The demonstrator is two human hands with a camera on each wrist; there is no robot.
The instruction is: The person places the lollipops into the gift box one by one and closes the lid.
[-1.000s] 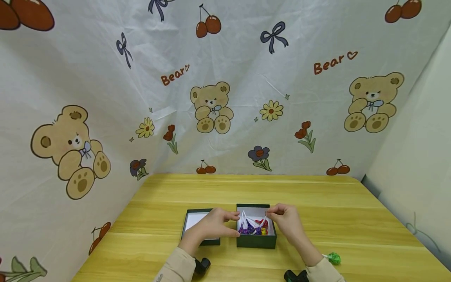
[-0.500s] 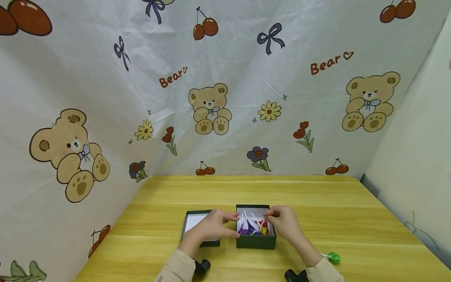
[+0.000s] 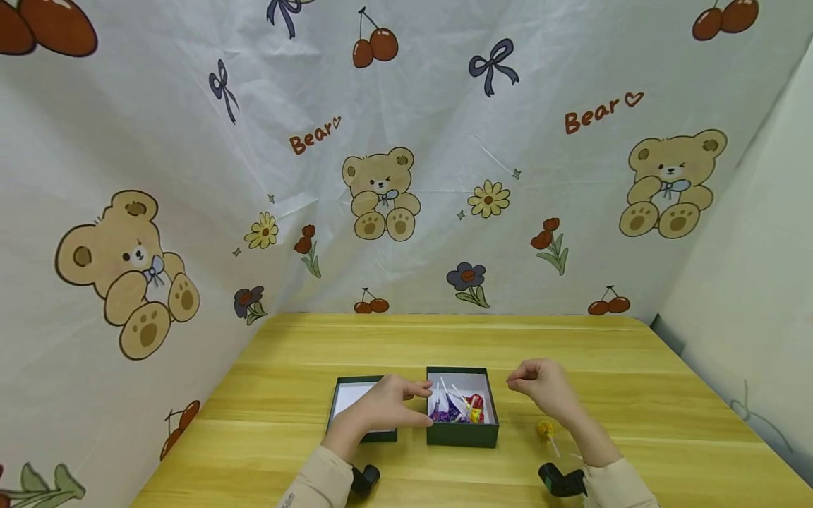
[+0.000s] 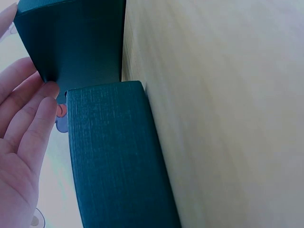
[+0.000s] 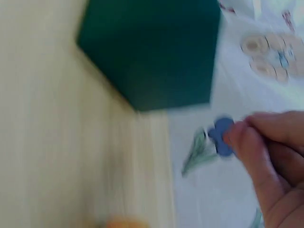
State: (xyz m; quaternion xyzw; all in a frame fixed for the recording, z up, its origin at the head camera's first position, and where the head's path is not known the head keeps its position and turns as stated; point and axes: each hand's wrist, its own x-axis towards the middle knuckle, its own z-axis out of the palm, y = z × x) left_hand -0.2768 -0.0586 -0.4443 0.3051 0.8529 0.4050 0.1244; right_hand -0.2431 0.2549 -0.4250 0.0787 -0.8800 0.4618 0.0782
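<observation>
While “Bear”-printed cloth (image 3: 438,92) fills the upper frame, the spread left hand (image 3: 389,406) touches a green box (image 3: 462,434) on the wood-grain table (image 3: 622,381); the pinched right hand (image 3: 541,384) seems empty.

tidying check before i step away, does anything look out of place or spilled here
Yes: a yellow lollipop lies loose on the table, to the right of the green box, while other lollipops sit inside it. I see no obvious damage.

lid (image 4: 114,156): finely ribbed, paper-like | box (image 3: 461,435): matt | lollipop wrappers (image 3: 454,413): glossy | table (image 3: 635,395): smooth, wood-grained | backdrop (image 3: 438,106): creased, cloth-like
</observation>
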